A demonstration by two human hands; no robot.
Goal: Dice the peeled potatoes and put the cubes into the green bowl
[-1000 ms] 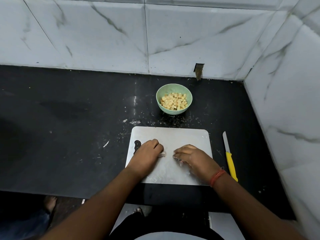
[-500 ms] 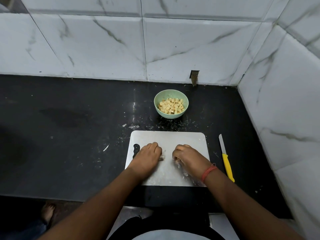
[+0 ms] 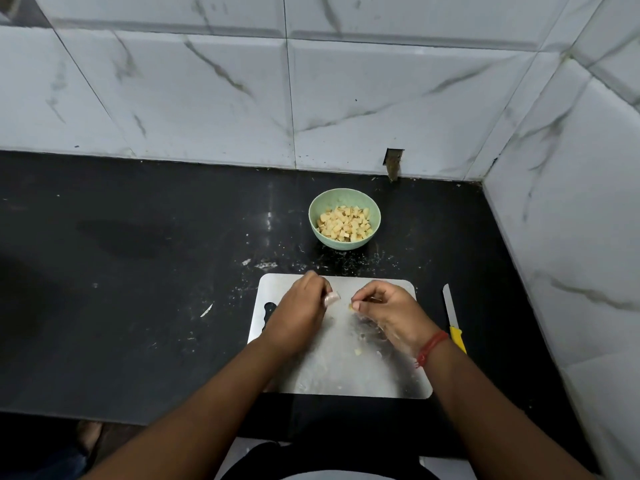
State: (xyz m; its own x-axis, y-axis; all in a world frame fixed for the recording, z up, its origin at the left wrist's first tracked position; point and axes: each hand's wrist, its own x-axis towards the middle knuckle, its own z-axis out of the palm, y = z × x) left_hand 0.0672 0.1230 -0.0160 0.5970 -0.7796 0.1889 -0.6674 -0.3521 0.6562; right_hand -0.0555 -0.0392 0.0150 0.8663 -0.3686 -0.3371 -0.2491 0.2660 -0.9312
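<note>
The green bowl [image 3: 344, 219] stands on the black counter behind the board, heaped with pale potato cubes [image 3: 346, 224]. On the steel cutting board [image 3: 346, 362], my left hand [image 3: 298, 311] has its fingers curled round a small pale potato piece [image 3: 332, 297] that pokes out at the fingertips. My right hand [image 3: 388, 311] pinches a tiny yellowish potato bit [image 3: 353, 307] between thumb and fingers. A small scrap [image 3: 358, 351] lies on the board below the hands.
A knife with a yellow handle [image 3: 453, 320] lies on the counter right of the board, blade pointing away. Potato crumbs speckle the counter [image 3: 138, 271] between board and bowl. Tiled walls close the back and right side.
Both hands have lifted from lying flat on the board and now hold small potato pieces at their fingertips. The camera has tilted slightly up.
</note>
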